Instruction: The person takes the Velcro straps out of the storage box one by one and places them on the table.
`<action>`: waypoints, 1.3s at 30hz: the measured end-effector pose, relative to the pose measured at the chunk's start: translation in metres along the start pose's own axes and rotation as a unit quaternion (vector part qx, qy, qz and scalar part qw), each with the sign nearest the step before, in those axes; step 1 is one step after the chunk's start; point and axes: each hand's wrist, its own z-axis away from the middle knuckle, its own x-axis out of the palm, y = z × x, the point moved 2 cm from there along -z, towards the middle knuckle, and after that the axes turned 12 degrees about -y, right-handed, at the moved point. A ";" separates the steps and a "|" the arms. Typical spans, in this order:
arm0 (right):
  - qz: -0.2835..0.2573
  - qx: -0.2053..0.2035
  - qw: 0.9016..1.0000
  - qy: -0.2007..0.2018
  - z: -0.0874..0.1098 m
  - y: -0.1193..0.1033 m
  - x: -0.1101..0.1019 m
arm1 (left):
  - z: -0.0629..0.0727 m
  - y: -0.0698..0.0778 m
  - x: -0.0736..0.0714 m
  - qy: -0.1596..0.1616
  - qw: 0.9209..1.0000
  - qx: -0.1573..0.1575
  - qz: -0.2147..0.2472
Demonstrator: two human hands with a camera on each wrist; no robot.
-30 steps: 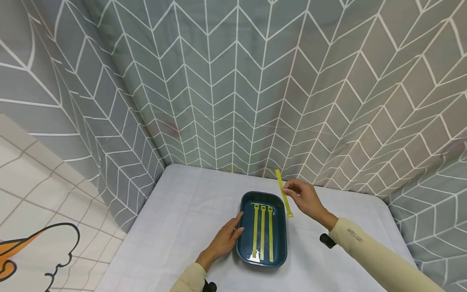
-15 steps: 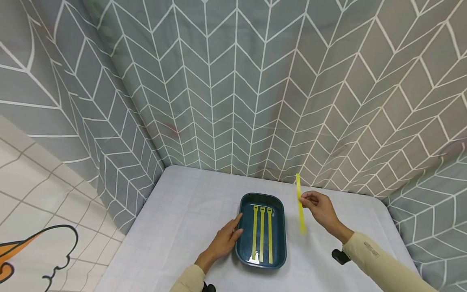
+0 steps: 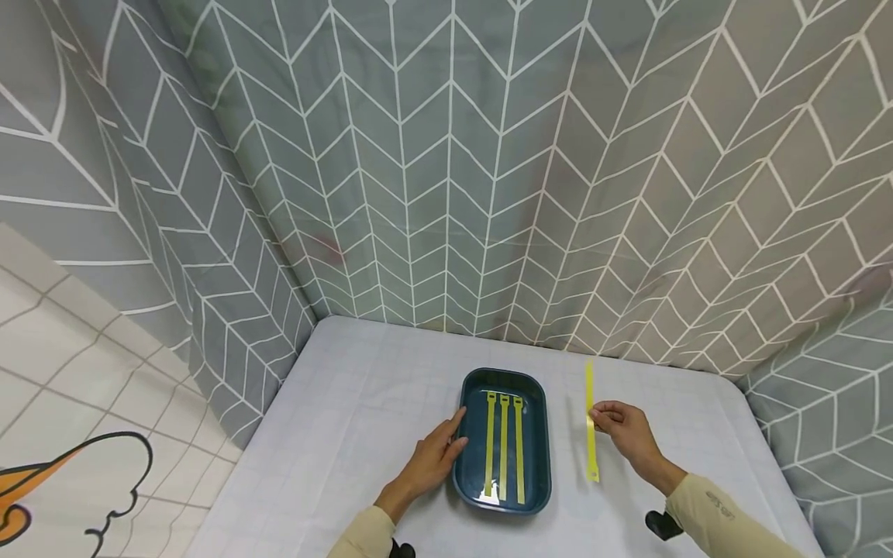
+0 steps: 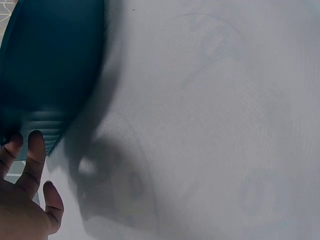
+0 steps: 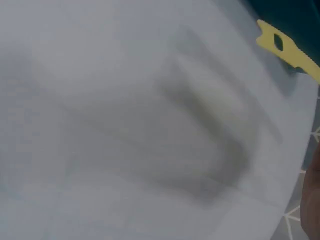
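Observation:
In the head view, a yellow cable tie (image 3: 591, 442), a flat strap with a slotted head at its near end, is pinched between the thumb and fingers of my right hand (image 3: 631, 438), to the right of the tray. Its slotted head also shows at the right wrist view's upper right. My left hand (image 3: 429, 461) holds the left side of a dark blue, rounded tray (image 3: 537, 496), thumb over the rim. The left wrist view has its fingers (image 4: 34, 160) against the ribbed outer wall. Three more yellow cable ties (image 3: 504, 449) lie side by side in the tray, slotted heads away from me.
A white cloth (image 3: 363, 387) covers the table. Patterned grey curtains (image 3: 446, 194) hang behind it and along both sides. White tiling (image 3: 139, 403) with an orange and black drawing lies at the left.
My right hand has moved right and toward me, carrying the cable tie away from the tray's far right corner; the strap stands straighter now. The left hand and tray have stayed put.

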 end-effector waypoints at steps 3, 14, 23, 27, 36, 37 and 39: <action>-0.001 0.006 1.000 -0.009 0.004 0.010 0.002 | 0.001 0.000 0.000 0.006 1.000 -0.002 -0.001; 0.013 0.063 0.998 0.000 0.016 0.043 -0.006 | 0.000 0.001 0.001 -0.003 1.000 -0.012 0.013; 0.029 0.085 0.996 -0.003 0.023 0.054 -0.013 | -0.001 0.001 0.001 -0.007 1.000 -0.015 0.016; 0.029 0.086 0.996 -0.006 0.025 0.059 -0.015 | -0.001 0.002 0.000 -0.006 1.000 -0.018 0.019; 0.086 0.101 0.991 0.000 0.027 0.059 -0.018 | -0.001 0.002 0.002 -0.009 0.999 -0.026 0.027; 0.088 0.104 0.991 0.001 0.027 0.059 -0.018 | 0.000 0.003 0.001 -0.008 0.999 -0.026 0.028; 0.097 0.105 0.990 0.000 0.026 0.058 -0.018 | 0.000 0.003 0.001 -0.008 0.999 -0.024 0.026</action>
